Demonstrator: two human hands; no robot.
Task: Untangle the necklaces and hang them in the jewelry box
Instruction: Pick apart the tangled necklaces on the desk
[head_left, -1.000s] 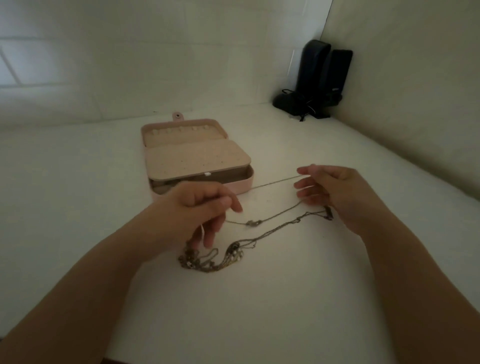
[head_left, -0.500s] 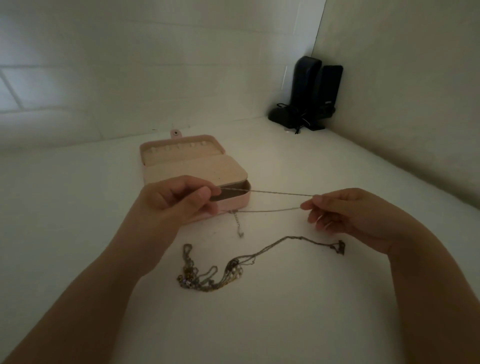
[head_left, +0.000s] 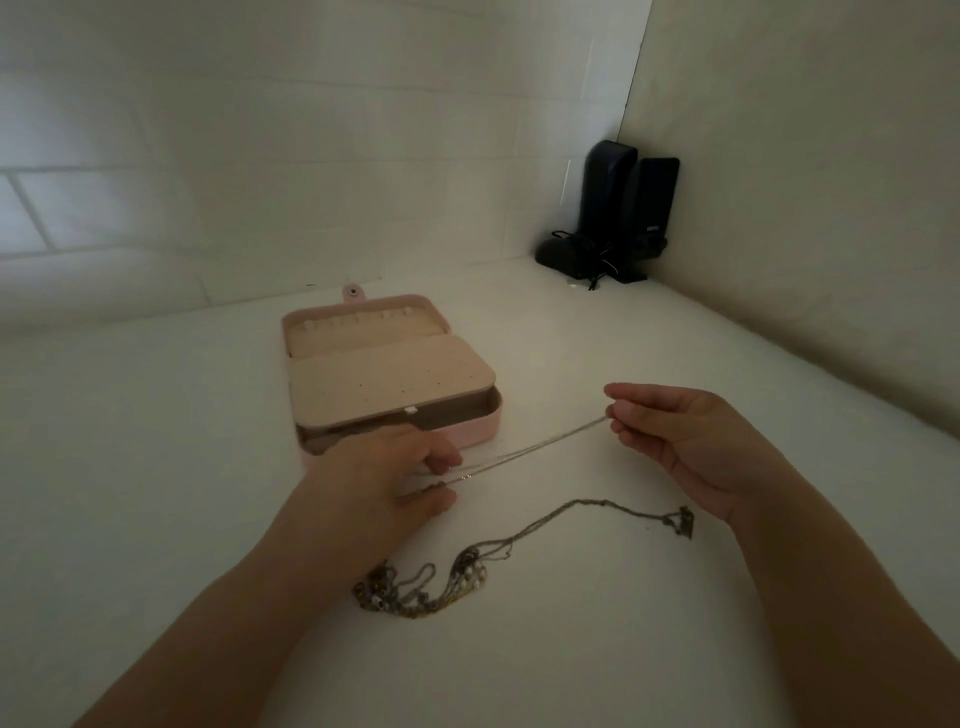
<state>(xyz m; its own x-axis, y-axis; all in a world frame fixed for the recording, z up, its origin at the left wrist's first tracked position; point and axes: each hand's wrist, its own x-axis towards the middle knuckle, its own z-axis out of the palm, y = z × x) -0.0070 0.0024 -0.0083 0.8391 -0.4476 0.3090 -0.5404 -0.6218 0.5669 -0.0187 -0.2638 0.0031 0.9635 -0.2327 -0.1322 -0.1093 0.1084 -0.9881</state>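
Head view: left hand and right hand pinch a thin chain taut, freed; hanging it in the jewelry box likely comes next, beaded tangle waiting nearer.

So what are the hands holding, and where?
A thin silver chain, stretched between both hands: the left hand pinches one end, the right hand pinches the other end in its fingers.

head-worn view, downward, close over table

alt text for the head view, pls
Both hands, left and right, stretch a thin chain taut above a white table. A beaded tangle lies nearer; an open pink jewelry box sits behind.
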